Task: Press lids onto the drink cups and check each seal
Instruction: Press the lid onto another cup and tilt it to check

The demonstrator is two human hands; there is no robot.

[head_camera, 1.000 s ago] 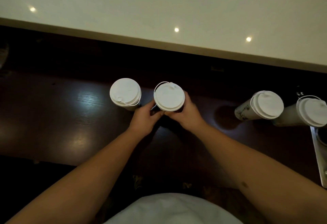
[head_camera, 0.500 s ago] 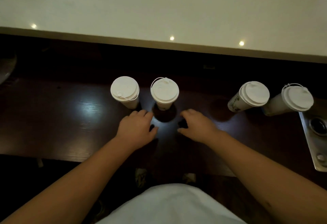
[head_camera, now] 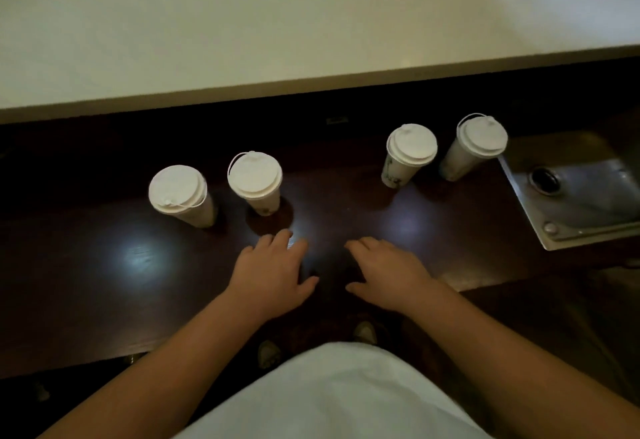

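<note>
Several white paper cups with white lids stand on the dark wooden counter [head_camera: 104, 265]. One lidded cup [head_camera: 180, 194] is at the left, with a second lidded cup [head_camera: 256, 180] close to its right. Two more lidded cups [head_camera: 408, 151] [head_camera: 476, 144] stand farther right. My left hand [head_camera: 273, 274] hovers palm down over the counter just in front of the second cup, fingers apart, holding nothing. My right hand [head_camera: 388, 272] is beside it, also palm down and empty. Neither hand touches a cup.
A raised pale countertop [head_camera: 311, 33] runs across the back, above the dark counter. A small steel sink [head_camera: 575, 196] with a drain is set in at the right. My white shirt [head_camera: 332, 397] fills the bottom middle, and shoes show on the floor below.
Both hands let go of the second cup from the left and drew back toward me, now open above the counter. The view has shifted left, so the cups appear farther right.
</note>
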